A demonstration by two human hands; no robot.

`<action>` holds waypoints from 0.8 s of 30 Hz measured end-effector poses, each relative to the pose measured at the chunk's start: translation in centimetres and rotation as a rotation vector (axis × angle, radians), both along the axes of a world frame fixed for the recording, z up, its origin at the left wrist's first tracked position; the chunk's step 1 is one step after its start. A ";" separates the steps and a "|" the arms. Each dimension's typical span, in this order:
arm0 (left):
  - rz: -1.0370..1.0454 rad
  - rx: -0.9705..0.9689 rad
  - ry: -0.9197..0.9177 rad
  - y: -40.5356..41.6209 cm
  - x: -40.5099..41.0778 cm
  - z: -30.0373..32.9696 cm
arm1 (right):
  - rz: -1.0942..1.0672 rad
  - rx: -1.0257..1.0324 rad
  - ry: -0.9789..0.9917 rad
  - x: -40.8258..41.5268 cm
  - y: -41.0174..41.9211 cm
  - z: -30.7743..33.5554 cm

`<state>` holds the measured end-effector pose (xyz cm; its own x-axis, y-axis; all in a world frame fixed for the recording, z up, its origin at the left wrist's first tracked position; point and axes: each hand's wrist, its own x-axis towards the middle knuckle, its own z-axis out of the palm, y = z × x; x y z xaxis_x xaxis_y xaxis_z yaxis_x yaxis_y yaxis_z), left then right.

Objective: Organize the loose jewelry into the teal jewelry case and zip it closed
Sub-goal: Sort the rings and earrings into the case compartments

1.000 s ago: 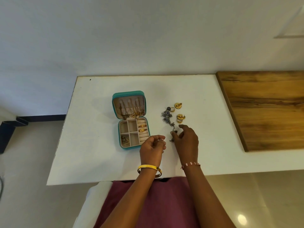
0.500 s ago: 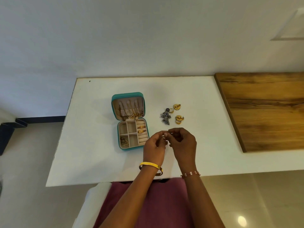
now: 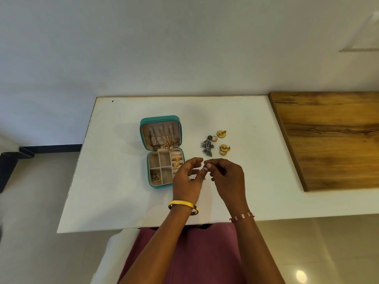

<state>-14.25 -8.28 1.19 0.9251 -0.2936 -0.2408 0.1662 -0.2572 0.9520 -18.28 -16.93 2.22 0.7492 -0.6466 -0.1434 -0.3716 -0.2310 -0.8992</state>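
One broad white rectangular table [image 3: 123, 191] fills the middle of the scene, with a brown wood-grain board [image 3: 328, 140] lying on its right part. Toward the left of centre sits the small square teal jewelry case [image 3: 162, 148], unzipped, its lid standing up on the far side with gold chains hanging inside it and its divided beige tray on the near side; two gold rings sit in the tray's right column and a gold triangular piece lies in its near-left compartment. Just near and right of the case, the left hand [image 3: 186, 181] and the right hand [image 3: 227, 177] meet fingertip to fingertip above the table, together pinching a tiny dark jewelry piece [image 3: 205, 166] too small to identify. Farther off, right of the case, the loose jewelry lies in a cluster: a grey-blue beaded ornament [image 3: 207, 147], then two gold flower-shaped earrings [image 3: 222, 133] and [image 3: 224, 148], with a plain gold ring [image 3: 214, 138] between them
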 end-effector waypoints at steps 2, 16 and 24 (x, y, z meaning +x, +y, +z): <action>-0.017 -0.016 -0.020 -0.1 0.0 0.1 | 0.011 -0.030 0.000 0.0 -0.1 -0.1; 0.123 -0.163 0.166 0.6 1.2 -0.2 | -0.084 -0.273 0.124 3.9 -2.5 -4.5; 0.146 -0.183 0.200 1.0 0.9 -0.6 | -0.065 -0.349 0.162 3.2 -2.0 -4.8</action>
